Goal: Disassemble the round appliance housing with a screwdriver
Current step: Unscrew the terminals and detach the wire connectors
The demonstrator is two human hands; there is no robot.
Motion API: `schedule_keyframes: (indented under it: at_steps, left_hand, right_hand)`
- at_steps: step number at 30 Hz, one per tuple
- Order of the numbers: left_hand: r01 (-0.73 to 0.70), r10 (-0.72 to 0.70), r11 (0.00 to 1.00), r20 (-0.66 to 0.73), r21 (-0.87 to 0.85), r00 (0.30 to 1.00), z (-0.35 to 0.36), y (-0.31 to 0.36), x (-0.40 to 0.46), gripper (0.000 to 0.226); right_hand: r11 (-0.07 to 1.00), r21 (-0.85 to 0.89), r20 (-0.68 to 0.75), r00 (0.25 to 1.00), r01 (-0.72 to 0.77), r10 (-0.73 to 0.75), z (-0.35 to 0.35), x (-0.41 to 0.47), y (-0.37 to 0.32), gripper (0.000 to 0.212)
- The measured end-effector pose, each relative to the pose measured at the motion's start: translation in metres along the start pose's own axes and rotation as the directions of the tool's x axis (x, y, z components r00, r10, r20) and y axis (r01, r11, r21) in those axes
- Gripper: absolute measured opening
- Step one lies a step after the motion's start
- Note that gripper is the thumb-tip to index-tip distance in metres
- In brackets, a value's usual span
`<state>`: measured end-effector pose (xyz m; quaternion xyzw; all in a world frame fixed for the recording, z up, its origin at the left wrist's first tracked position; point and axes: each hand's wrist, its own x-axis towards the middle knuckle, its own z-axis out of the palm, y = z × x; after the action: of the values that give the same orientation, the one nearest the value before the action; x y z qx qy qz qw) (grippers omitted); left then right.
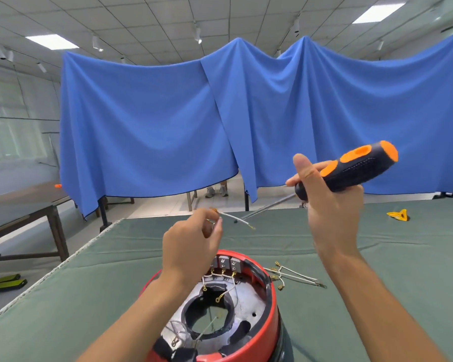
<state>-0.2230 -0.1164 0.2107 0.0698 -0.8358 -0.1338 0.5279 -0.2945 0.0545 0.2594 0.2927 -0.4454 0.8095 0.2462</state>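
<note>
The round red housing (271,307) lies open side up on the green table at bottom centre, showing a metal plate, white wires and grey terminal blocks. My left hand (188,246) hovers above its far rim, pinching a short white wire (237,221) with brass end lugs. My right hand (330,207) is raised to the right and grips a screwdriver by its black-and-orange handle (351,169). Its metal shaft (267,206) points down-left, with the tip near the held wire.
Several loose white wires with lugs (296,277) lie on the green table cover (377,244) right of the housing. A yellow object (399,215) sits far right. Blue cloth (168,126) hangs behind the table. A dark table (19,205) stands at left.
</note>
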Motion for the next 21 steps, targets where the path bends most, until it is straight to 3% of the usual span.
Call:
schedule_keyframes:
  at_steps: [4,9,14,21]
  left_hand:
    - [-0.095,0.094,0.994,-0.033,-0.050,0.995,0.018,0.016,-0.009,0.004]
    - [-0.165,0.165,0.985,-0.010,-0.057,0.986,0.030,0.024,-0.014,0.005]
    - [-0.195,0.196,0.980,0.022,-0.035,0.980,0.032,0.022,-0.022,0.003]
    - [-0.184,0.186,0.982,0.052,-0.046,0.981,0.028,0.017,-0.024,0.007]
  right_hand:
    - [0.942,-0.306,0.111,0.988,0.139,-0.110,-0.013,0.013,-0.008,0.032]
    - [0.758,-0.642,0.335,0.931,0.113,0.146,-0.014,0.010,0.014,0.034]
    - [0.609,-0.774,0.480,0.787,0.173,0.386,-0.010,-0.001,0.037,0.031]
    - [0.678,-0.727,0.546,0.687,0.105,0.479,-0.012,-0.006,0.045,0.021]
